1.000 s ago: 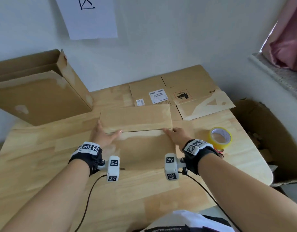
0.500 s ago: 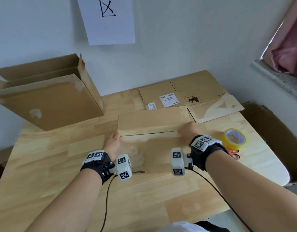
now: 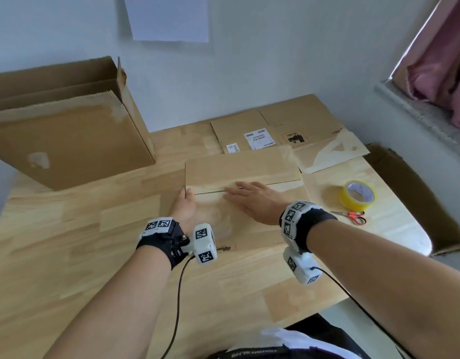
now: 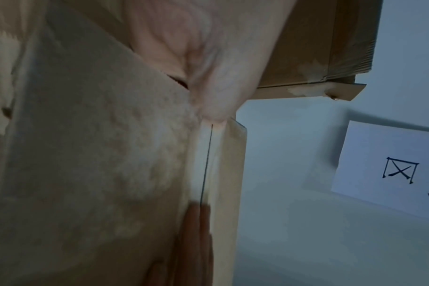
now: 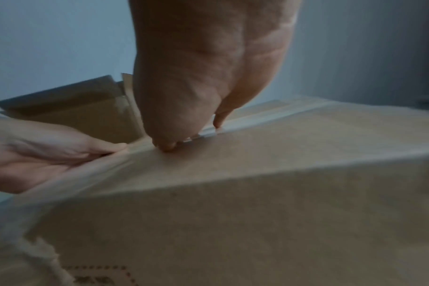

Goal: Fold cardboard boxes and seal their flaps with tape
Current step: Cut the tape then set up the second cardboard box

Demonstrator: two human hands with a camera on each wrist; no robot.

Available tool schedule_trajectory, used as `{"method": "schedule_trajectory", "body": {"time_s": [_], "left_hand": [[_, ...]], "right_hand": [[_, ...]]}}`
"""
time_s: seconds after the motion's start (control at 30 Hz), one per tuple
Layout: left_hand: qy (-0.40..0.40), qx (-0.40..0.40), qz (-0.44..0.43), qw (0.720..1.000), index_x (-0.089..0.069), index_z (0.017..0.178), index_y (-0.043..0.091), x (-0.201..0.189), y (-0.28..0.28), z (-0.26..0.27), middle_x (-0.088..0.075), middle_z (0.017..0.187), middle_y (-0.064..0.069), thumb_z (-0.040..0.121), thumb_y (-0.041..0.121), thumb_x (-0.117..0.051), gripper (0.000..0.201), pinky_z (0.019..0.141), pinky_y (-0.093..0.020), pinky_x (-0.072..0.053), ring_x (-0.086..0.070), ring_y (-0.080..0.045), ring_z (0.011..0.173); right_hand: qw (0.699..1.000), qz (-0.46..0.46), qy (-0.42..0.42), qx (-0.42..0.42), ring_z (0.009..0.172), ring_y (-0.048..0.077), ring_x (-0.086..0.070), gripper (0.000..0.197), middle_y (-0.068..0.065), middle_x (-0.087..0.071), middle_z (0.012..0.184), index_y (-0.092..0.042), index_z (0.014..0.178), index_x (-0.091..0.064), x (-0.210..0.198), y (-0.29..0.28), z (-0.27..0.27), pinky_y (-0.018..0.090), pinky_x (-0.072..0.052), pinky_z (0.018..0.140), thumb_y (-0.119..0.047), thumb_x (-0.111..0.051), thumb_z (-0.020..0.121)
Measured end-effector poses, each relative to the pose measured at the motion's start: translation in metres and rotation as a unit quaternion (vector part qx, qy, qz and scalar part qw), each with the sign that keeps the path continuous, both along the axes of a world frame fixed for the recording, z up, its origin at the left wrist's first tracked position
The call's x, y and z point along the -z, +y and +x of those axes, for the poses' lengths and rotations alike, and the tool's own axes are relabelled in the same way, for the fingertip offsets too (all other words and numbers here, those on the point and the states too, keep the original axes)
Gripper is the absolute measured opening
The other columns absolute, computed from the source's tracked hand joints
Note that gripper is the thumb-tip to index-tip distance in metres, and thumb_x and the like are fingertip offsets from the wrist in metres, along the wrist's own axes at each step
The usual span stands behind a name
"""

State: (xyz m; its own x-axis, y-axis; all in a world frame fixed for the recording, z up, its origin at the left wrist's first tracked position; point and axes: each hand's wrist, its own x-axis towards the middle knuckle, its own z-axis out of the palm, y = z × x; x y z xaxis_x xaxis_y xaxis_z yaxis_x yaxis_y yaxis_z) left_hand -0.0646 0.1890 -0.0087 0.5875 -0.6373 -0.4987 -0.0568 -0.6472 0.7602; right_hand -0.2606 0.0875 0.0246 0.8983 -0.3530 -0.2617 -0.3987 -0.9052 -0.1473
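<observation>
Right hand flat, fingers straight, pressing on box top across seam between two closed flaps. Left hand at box's left end, thumb at seam, fingers down the side; how firmly it grips, cannot tell. Box sits mid-table. Yellow tape roll and orange scissors right of box, apart from it. Open box far left. Flattened cardboard behind.

matt brown cardboard box, scuffed pale; smooth light wood table; glossy yellow tape roll
</observation>
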Motion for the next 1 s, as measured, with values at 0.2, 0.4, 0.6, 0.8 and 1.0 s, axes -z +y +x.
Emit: {"method": "schedule_trajectory", "body": {"time_s": [0.2,0.4,0.6,0.8,1.0], "left_hand": [[-0.009,-0.009,-0.002,1.0,-0.024,0.15,0.025,0.0,-0.001,-0.006,-0.032,0.153,-0.001,0.102,0.041,-0.024,0.05,0.112,-0.041,-0.031,-0.036,-0.026,0.136],[0.008,-0.007,-0.018,1.0,-0.026,0.148,0.024,-0.004,-0.001,-0.006,-0.032,0.152,-0.002,0.102,0.042,-0.025,0.05,0.111,-0.043,-0.031,-0.037,-0.027,0.135],[0.023,-0.011,-0.008,1.0,-0.024,0.15,0.023,-0.005,0.002,-0.006,-0.03,0.153,-0.003,0.101,0.046,-0.027,0.054,0.108,-0.038,-0.033,-0.037,-0.029,0.135],[0.062,-0.01,0.039,0.997,-0.03,0.146,0.012,-0.012,0.007,-0.008,-0.038,0.148,-0.013,0.093,0.063,-0.028,0.074,0.105,-0.046,-0.039,-0.044,-0.034,0.129],[0.085,0.003,0.049,0.995,-0.024,0.148,0.006,-0.023,0.012,-0.013,-0.032,0.151,-0.017,0.096,0.056,-0.028,0.073,0.107,-0.043,-0.036,-0.038,-0.035,0.133]], "right_hand": [[0.986,0.02,-0.03,0.164,0.146,0.008,0.001,0.048,-0.018,-0.007,0.157,-0.033,0.151,-0.011,0.008,-0.005,-0.051,0.033,-0.001,0.118,-0.039,-0.015,0.103],[0.933,0.045,-0.103,0.341,0.146,0.011,-0.01,0.048,-0.014,-0.008,0.158,-0.028,0.151,-0.017,0.008,-0.002,-0.078,0.032,-0.013,0.116,-0.025,-0.022,0.103],[0.888,0.14,-0.138,0.417,0.129,0.025,-0.044,0.05,0.007,-0.03,0.153,-0.011,0.146,-0.028,-0.011,-0.013,-0.08,0.025,-0.03,0.099,-0.004,-0.034,0.097],[0.825,0.197,-0.081,0.523,0.113,0.031,-0.053,0.034,0.018,-0.056,0.126,-0.001,0.127,-0.05,-0.012,-0.032,-0.08,0.03,-0.04,0.085,-0.015,-0.04,0.098],[0.785,0.254,-0.093,0.558,0.105,0.027,-0.057,0.033,0.017,-0.059,0.121,-0.004,0.117,-0.057,-0.012,-0.03,-0.082,0.023,-0.044,0.072,-0.028,-0.043,0.099]]}}
